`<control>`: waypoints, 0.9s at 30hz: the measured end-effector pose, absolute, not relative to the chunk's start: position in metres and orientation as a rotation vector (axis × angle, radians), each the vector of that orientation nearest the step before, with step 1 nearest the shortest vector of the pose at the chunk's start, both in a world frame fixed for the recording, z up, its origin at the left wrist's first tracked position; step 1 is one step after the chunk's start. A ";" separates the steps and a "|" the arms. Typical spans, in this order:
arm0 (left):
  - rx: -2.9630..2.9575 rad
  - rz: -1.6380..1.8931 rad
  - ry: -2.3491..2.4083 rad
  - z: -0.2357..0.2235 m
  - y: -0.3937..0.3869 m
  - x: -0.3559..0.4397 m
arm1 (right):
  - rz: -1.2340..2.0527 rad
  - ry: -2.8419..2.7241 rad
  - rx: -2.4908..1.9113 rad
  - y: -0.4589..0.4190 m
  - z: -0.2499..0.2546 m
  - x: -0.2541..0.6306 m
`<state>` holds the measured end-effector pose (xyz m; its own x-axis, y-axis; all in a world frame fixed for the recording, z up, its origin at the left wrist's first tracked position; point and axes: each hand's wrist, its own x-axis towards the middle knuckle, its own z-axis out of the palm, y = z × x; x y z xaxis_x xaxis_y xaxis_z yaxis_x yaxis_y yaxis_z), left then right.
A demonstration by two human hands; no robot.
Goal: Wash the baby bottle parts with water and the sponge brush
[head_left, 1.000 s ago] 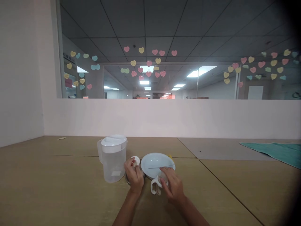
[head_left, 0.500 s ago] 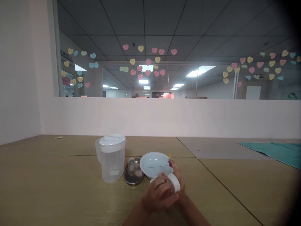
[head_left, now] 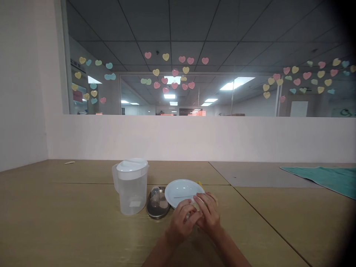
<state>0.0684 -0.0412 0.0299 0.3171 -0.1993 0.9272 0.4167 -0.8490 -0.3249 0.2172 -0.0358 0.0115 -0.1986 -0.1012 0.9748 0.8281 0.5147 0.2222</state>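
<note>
My left hand [head_left: 182,222] and my right hand [head_left: 208,217] are curled together just in front of a white plate [head_left: 180,193], and the right fingertips nearly reach its rim. The hands seem to hold a white lidded cup, which their fingers almost entirely hide. To the left, an oval steel tray [head_left: 158,203] carries a small clear cup [head_left: 155,193]. Further left stands a clear plastic pitcher with a white lid [head_left: 130,187]. A thin metal utensil lies across the plate. A small yellow item [head_left: 199,183] shows behind the plate.
The tan table [head_left: 83,222] has seams across it. A teal towel [head_left: 319,176] lies at the far right. A small tan stick [head_left: 69,162] lies at the back left. A low white wall [head_left: 178,139] with a window covered in paper hearts [head_left: 174,85] rises behind the table.
The white lidded cup, plainly visible between my hands earlier, is now almost hidden as my fingers close around it. My hands have moved closer to the plate. The head view has shifted only slightly.
</note>
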 end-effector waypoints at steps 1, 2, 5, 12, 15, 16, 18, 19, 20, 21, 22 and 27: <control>-2.076 -1.555 -0.176 0.031 -0.043 0.068 | -0.983 -1.546 -0.649 -0.037 0.013 0.218; -2.081 -1.543 -0.164 0.032 -0.045 0.068 | -1.015 -1.548 -0.647 -0.038 0.015 0.220; -2.071 -1.552 -0.127 0.037 -0.052 0.072 | -1.127 -1.495 -0.611 -0.041 0.023 0.226; -2.221 -1.796 -0.071 0.039 -0.058 0.088 | -1.374 -1.489 -0.609 -0.043 0.031 0.242; -2.339 -1.865 -0.103 0.035 -0.058 0.089 | -1.456 -1.500 -0.652 -0.042 0.029 0.248; -2.365 -1.866 -0.104 0.034 -0.058 0.089 | -1.470 -1.504 -0.664 -0.041 0.028 0.250; -2.398 -1.837 -0.086 0.034 -0.058 0.088 | -1.479 -1.508 -0.684 -0.040 0.027 0.253; -2.400 -1.818 -0.071 0.035 -0.058 0.087 | -1.480 -1.510 -0.695 -0.039 0.027 0.254; -2.399 -1.803 -0.059 0.036 -0.058 0.086 | -1.479 -1.513 -0.707 -0.039 0.027 0.254; -2.399 -1.789 -0.048 0.036 -0.058 0.086 | -1.478 -1.513 -0.720 -0.039 0.027 0.255; -2.399 -1.778 -0.041 0.037 -0.058 0.086 | -1.474 -1.511 -0.730 -0.038 0.028 0.255; -2.364 -1.783 -0.005 0.037 -0.058 0.087 | -1.458 -1.488 -0.740 -0.038 0.029 0.256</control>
<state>0.0873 -0.0584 0.0375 0.2806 -0.1056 0.9540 0.1104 -0.9838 -0.1414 0.2557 -0.0383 0.0288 -0.4182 -0.1696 0.8924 0.8888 0.1265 0.4405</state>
